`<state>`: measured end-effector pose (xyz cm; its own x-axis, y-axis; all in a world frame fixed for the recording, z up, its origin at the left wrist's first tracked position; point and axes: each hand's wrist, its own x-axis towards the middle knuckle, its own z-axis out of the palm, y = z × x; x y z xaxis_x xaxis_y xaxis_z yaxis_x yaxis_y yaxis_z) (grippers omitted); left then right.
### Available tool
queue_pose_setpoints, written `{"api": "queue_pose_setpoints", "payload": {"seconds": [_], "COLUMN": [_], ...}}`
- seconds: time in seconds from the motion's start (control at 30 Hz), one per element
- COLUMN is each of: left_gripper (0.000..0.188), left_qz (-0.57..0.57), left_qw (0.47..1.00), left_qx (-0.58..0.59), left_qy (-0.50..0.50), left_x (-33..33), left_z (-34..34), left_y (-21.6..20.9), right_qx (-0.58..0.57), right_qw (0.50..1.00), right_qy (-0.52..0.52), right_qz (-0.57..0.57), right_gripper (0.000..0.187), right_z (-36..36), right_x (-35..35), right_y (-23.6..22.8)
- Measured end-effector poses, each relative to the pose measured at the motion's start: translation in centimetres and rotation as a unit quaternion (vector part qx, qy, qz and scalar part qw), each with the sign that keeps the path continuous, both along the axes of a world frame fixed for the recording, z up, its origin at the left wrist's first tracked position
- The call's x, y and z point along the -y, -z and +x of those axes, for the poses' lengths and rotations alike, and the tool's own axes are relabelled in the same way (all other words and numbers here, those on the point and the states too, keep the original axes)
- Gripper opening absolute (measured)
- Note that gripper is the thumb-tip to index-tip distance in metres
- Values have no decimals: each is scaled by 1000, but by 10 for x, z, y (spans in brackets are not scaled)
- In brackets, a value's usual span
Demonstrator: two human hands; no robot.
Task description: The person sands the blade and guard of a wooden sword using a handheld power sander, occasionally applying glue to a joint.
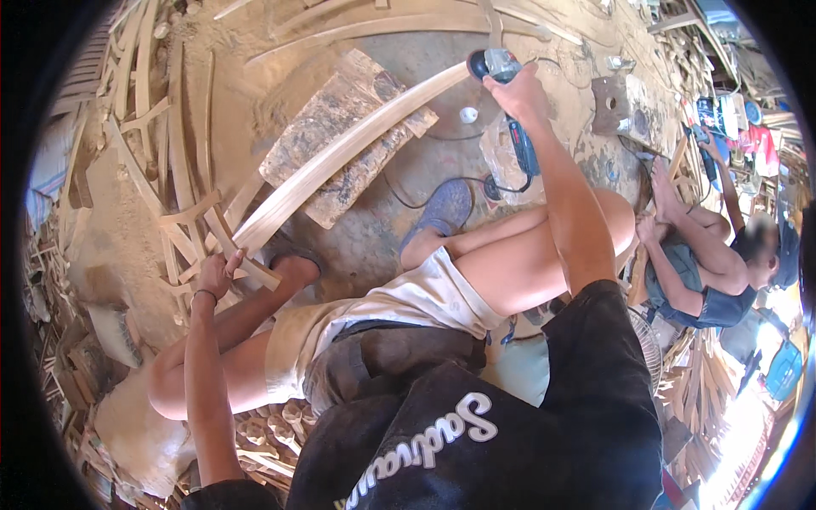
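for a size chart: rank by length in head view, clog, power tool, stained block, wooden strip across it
1. Wooden strip
2. Stained block
3. Power tool, partly under right hand
4. Clog

The wooden strip (pixel 340 158) is pale tan, the grinder (pixel 522 146) mainly blue.

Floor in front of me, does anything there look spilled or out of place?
Yes: brown dust, probably sawdust, is strewn over much of the grey floor, and loose wooden strips lie jumbled at left, crossing one another instead of being stacked.
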<state>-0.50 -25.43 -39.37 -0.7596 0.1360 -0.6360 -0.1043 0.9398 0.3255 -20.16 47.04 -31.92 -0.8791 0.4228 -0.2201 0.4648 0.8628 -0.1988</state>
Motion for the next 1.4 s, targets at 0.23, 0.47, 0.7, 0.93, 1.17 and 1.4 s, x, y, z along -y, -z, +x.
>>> {"api": "queue_pose_setpoints", "payload": {"seconds": [0.23, 0.47, 0.7, 0.93, 1.17, 1.4], "left_gripper": [98, 97, 96, 97, 78, 35], "left_qz": [-56, -41, -15, -14, 89, 260], "left_qw": [998, 998, 1000, 997, 975, 926], "left_qx": [36, 30, 10, 53, 116, -237], "left_qy": [-16, -27, -15, -45, -168, -133], "left_x": [72, 55, 71, 83, 7, -48], "left_z": [27, 31, 37, 33, 11, 4], "left_y": [-16, -16, -7, 3, -35, -36], "right_qx": [22, 30, -11, 4, -134, -232], "right_qw": [965, 938, 988, 1000, 985, 916], "right_qy": [-213, -316, -148, 1, 81, 22], "right_qz": [-153, -140, -50, -10, -67, -327], "right_gripper": [87, 79, 91, 110, 113, 93], "right_z": [67, 90, 32, -7, 1, 38], "right_x": [142, 157, 52, -14, -49, 79], "right_y": [-29, -23, -13, 3, -5, -64]}}
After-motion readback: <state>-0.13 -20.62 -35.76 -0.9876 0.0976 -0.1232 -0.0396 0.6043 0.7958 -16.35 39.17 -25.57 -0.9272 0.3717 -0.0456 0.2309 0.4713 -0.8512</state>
